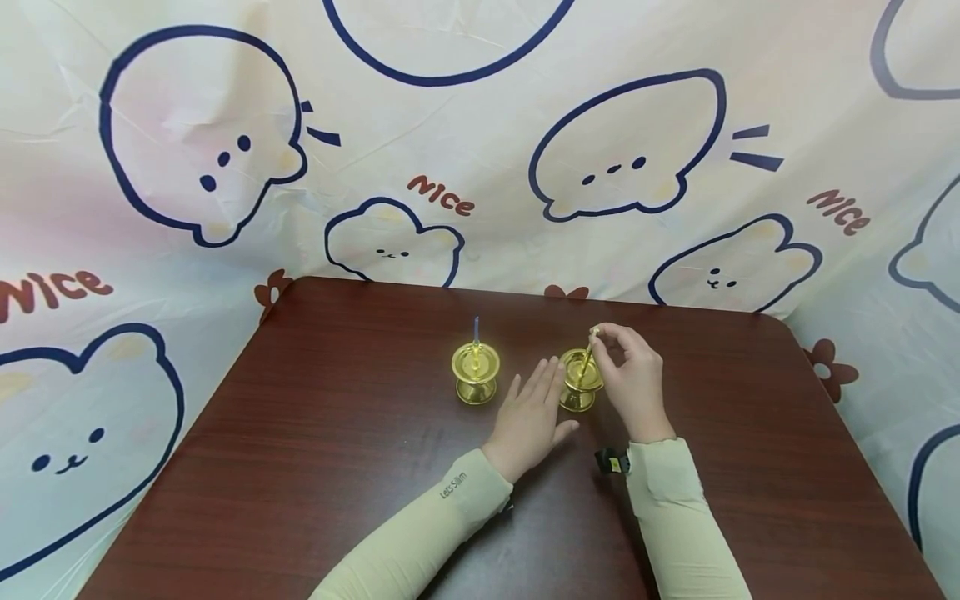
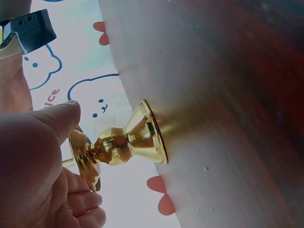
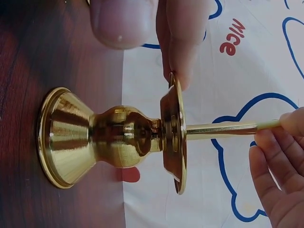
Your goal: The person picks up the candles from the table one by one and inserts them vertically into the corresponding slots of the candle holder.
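My right hand [image 1: 633, 379] pinches a thin pale yellow candle [image 3: 268, 124] between thumb and fingertips. Its lower end meets the top of the gold tube [image 3: 221, 129] that rises from a shiny brass candle holder [image 1: 577, 400]. That holder stands upright on the table, with a dish, a rounded stem and a flared foot. My left hand [image 1: 525, 425] reaches in from the left, fingers straight, fingertips against the dish's rim. In the left wrist view its thumb and fingers lie around the dish [image 2: 83, 159]. To the left, a matching candle holder [image 1: 476, 390] carries a thin blue candle [image 1: 476, 330].
The dark brown wooden table [image 1: 337, 358] has its far edge just behind the holders. A pale cloth [image 1: 502, 142] with cartoon outlines hangs behind and at both sides. A black wrist device [image 1: 611, 461] sits at the right cuff.
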Tool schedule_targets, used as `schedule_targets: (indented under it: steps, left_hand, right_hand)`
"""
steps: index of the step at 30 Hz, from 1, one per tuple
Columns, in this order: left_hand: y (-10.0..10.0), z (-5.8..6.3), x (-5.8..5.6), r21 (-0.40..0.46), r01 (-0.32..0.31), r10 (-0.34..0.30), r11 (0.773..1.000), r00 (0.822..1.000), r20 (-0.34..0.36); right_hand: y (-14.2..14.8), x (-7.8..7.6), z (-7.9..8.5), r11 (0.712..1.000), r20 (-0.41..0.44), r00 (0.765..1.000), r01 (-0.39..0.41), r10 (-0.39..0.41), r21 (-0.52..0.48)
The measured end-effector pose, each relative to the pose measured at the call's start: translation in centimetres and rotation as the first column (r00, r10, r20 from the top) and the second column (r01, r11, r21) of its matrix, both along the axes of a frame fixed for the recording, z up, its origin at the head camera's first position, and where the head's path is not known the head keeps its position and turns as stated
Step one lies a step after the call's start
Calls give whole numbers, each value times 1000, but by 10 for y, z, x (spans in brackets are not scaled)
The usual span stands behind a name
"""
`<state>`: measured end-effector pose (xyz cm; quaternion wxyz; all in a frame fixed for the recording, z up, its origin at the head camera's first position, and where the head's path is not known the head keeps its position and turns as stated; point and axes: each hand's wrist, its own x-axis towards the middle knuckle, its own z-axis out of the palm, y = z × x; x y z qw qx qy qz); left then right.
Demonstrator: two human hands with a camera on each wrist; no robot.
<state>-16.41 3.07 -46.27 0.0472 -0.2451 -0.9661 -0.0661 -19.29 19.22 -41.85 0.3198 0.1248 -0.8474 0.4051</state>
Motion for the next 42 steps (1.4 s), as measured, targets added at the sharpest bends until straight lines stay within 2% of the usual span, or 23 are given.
schedule_targets:
  steps: [12, 31, 42]
  left_hand:
    - [-1, 2, 2, -3, 3, -3, 1000, 1000, -4]
    - [-2, 2, 3, -2, 1, -1, 1000, 1000, -1]
    - [-4, 2, 2, 19, 3, -4, 1000, 999, 41]
  right_hand:
    - [0, 2, -3, 1000, -19, 1000, 1, 0, 8]
    - [-1, 4, 0, 997, 6, 1000, 18, -18, -72]
    - [2, 9, 3, 997, -29, 999, 17, -19, -81]
